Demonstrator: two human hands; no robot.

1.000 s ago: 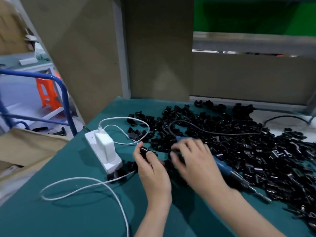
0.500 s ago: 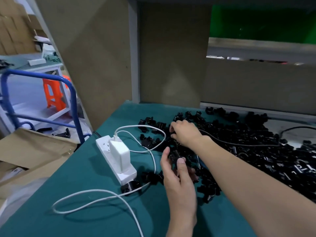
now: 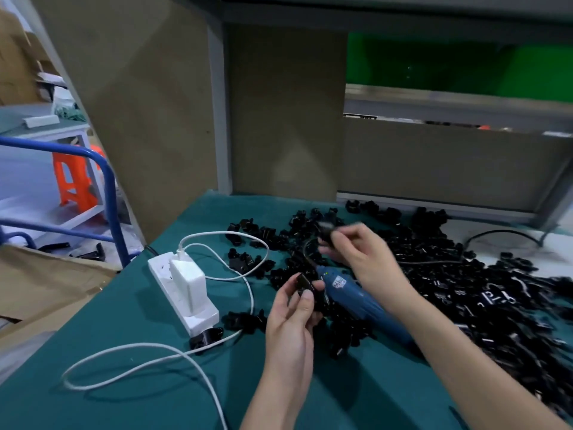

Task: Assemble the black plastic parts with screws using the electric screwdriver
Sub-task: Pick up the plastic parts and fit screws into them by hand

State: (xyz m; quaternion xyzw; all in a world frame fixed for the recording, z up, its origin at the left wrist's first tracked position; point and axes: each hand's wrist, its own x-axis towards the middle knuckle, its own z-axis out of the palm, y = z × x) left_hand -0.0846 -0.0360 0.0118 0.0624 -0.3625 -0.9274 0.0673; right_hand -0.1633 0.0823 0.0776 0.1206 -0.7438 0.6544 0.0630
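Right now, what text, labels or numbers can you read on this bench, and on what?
None reads clearly.
White label on the blue electric screwdriver: printed, too blurred.
Dark sticker by the far shelf rail: too small.
Pale marks on the black plastic parts: illegible.

A white power strip (image 3: 198, 318) lies on the teal table cover (image 3: 124, 398) at 8 o'clock. A white charger (image 3: 187, 279) is plugged into it, with a white cable (image 3: 223, 233) looping nearby. At 9 o'clock stand a blue cart rail (image 3: 110, 193) and an orange stool (image 3: 69, 178).
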